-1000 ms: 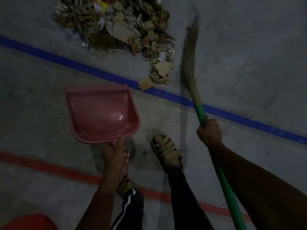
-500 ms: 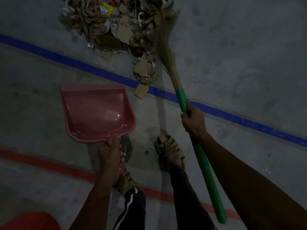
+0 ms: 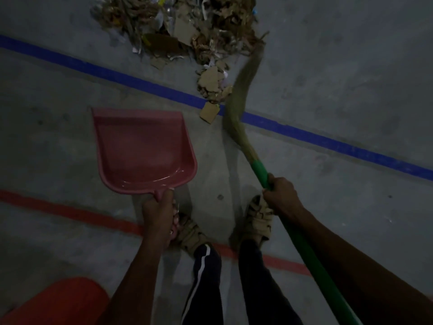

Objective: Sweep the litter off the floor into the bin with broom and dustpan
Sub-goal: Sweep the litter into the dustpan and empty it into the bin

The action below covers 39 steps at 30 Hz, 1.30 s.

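Dustpan (image 3: 143, 151) handle within left fingers (image 3: 167, 199)

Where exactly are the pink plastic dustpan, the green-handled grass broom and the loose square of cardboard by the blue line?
Pink plastic dustpan (image 3: 140, 151): head view, middle of its empty tray.
Green-handled grass broom (image 3: 259, 169): head view, top of its green handle.
Loose square of cardboard (image 3: 208, 113): head view, its flat face.

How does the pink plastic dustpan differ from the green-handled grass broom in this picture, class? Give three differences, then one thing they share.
1. The pink plastic dustpan is broad and scoop-shaped; the green-handled grass broom is long and thin.
2. The dustpan is in the left hand; the broom is in the right hand.
3. The dustpan lies short of the litter pile and holds no litter; the broom's bristles reach the pile's right edge.

Shared: each is gripped by its handle.
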Each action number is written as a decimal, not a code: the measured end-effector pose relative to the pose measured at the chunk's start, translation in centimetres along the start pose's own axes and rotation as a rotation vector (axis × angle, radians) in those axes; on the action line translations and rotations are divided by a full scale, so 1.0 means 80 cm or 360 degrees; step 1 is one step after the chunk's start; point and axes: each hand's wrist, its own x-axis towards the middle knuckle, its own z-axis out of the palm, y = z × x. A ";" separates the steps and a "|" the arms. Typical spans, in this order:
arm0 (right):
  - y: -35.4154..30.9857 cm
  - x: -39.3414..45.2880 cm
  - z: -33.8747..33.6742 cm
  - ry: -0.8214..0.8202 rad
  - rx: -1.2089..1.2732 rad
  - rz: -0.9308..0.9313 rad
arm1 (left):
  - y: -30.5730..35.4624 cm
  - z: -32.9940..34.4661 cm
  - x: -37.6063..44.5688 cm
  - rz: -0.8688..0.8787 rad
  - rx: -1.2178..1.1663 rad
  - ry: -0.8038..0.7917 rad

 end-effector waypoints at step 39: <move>-0.161 0.039 -0.002 0.0520 -0.0604 -0.0569 | -0.023 -0.047 0.016 -0.0151 -0.0176 0.0106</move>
